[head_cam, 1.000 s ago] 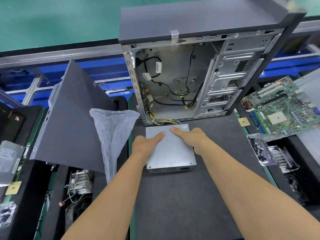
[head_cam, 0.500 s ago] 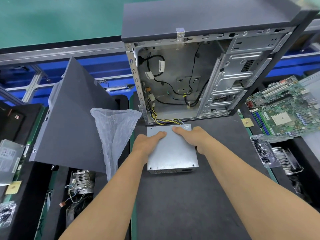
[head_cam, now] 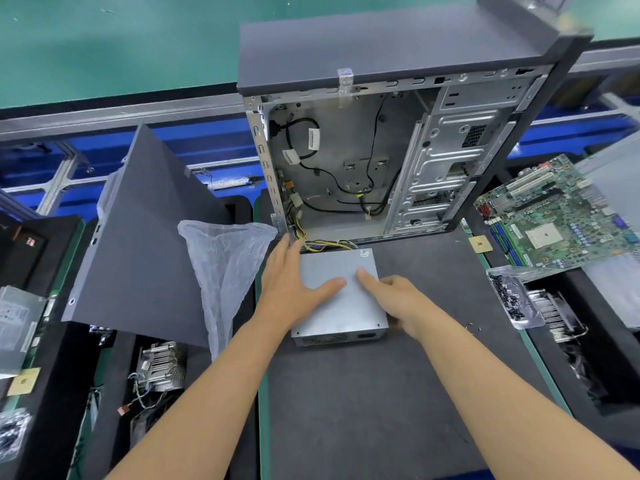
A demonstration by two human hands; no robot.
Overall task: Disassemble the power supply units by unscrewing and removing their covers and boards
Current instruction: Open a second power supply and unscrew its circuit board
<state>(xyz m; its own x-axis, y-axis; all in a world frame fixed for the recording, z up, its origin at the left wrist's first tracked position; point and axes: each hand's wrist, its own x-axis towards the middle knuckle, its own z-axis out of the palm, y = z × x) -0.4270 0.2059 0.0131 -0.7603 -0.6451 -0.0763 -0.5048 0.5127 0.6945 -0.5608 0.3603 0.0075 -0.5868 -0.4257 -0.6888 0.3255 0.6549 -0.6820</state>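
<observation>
Now both hands have shifted on the PSU [head_cam: 341, 299], which lies flat on the mat [head_cam: 381, 393]. Left hand [head_cam: 289, 282] spreads open along its 9 o'clock edge; right hand [head_cam: 398, 299] curls round the 3 o'clock edge. Beyond, at 12 o'clock, its wires [head_cam: 325, 244] still run into the case [head_cam: 381, 150]. Probably repositioning it; unscrewing not yet begun.

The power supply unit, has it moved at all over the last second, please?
Yes. The power supply unit has turned slightly; its near end has swung right relative to the computer case.
</observation>
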